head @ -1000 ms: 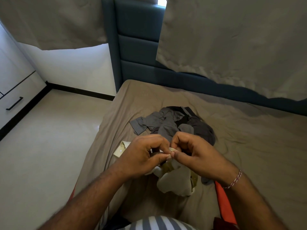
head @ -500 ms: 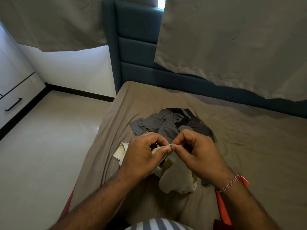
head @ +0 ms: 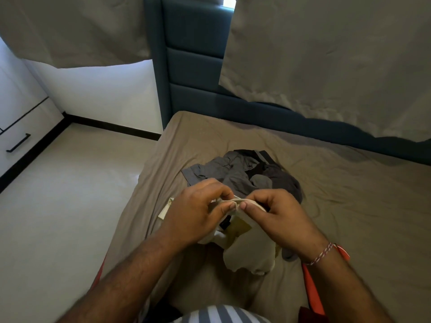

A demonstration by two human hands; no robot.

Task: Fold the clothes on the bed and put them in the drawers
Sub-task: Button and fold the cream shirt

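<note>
Both hands are working over the near part of the bed (head: 349, 194), which is covered in a creased taupe sheet. The left hand (head: 196, 213) and the right hand (head: 277, 214) are each pinching the rolled top edge of a cream garment (head: 250, 250) between thumb and fingers, thumbs almost meeting at the middle, and the rest of the cloth is hanging and pooling onto the sheet below them. A small dark tag (head: 225, 223) is showing on the garment just under the left hand, but any writing on it is too small to read. Just beyond the hands a pile of grey and black clothes (head: 242, 173) is lying crumpled on the bed. A white drawer front with a black handle (head: 18, 142) is standing at the far left.
</note>
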